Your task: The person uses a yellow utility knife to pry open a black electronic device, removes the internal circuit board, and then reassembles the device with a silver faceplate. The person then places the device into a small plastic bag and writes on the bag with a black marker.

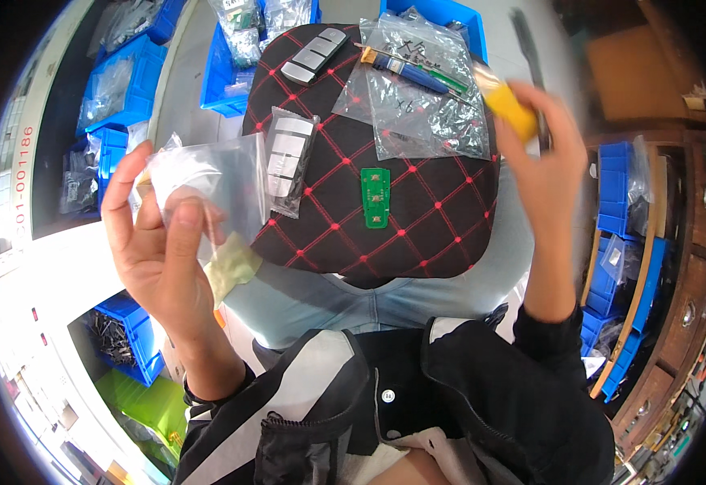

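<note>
My left hand (165, 236) pinches a clear plastic bag (238, 170) between thumb and fingers, left of the cushion. Blurred by motion, my right hand (544, 139) grips a yellow object (511, 112) with a pale end; its kind is unclear. On the black quilted cushion (329, 248), a bare green circuit board (376, 200) lies alone. A car key fob (313, 56) with silver buttons rests near the cushion's far edge. Another fob (290, 159) is sealed in clear wrap, close to my left hand. A blue-handled screwdriver (410, 73) lies across clear bags (432, 127) that bear writing.
Blue bins (222, 91) with bagged parts stand beyond and left of the cushion, others (611, 188) at right beside wooden drawers (686, 309). A long dark item (526, 45) blurs behind my right hand. Pale yellow material (231, 264) hangs by my left wrist.
</note>
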Motion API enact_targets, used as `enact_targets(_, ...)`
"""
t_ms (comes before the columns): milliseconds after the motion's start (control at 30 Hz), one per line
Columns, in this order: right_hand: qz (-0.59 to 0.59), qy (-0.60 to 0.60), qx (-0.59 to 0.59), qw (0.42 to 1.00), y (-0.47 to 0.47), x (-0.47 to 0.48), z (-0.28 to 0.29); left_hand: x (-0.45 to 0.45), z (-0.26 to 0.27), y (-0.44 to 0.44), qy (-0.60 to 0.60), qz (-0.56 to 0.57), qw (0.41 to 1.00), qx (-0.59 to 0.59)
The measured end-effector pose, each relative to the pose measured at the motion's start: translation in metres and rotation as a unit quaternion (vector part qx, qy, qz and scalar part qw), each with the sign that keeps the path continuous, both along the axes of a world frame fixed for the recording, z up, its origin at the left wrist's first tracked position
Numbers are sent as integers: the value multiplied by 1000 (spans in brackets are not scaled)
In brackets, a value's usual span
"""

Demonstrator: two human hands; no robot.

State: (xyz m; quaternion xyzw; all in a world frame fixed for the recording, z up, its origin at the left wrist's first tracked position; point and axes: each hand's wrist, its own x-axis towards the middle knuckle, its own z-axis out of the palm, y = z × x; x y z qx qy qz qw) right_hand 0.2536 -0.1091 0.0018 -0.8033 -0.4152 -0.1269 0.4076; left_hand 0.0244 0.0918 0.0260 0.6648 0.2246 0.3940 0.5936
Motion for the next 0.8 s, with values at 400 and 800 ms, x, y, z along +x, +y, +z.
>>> enact_targets(400, 117, 90, -29, 989, 52, 62, -23, -1, 12, -23, 33, -32, 998, -53)
enact_targets(800, 82, -127, -54, 987, 44, -1, -30, 18, 13, -38, 36, -221, 975, -18)
